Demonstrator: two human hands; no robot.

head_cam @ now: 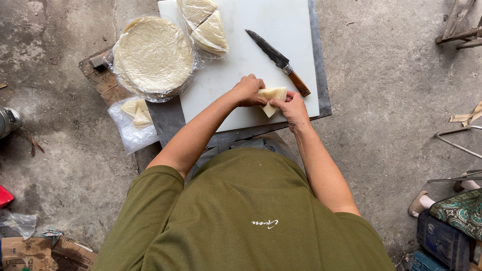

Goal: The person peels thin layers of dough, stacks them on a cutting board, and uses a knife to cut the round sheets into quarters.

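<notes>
Together, left hand [247,91], right hand [292,108], fingers pinching folded wrapper [271,96]

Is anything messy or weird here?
Nothing is spilled or broken. One odd thing: the cutting board sits low on a concrete floor, and the knife lies loose on it, blade bare, just beyond the hands folding a pale wrapper.

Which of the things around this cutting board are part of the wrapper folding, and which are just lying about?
Part of the work:
left hand and right hand, both gripping the folded wrapper
white cutting board
knife
round wrapper stack in plastic
cut wedges
small bag of pieces

Lying about:
cardboard
metal can
wood scraps
</notes>
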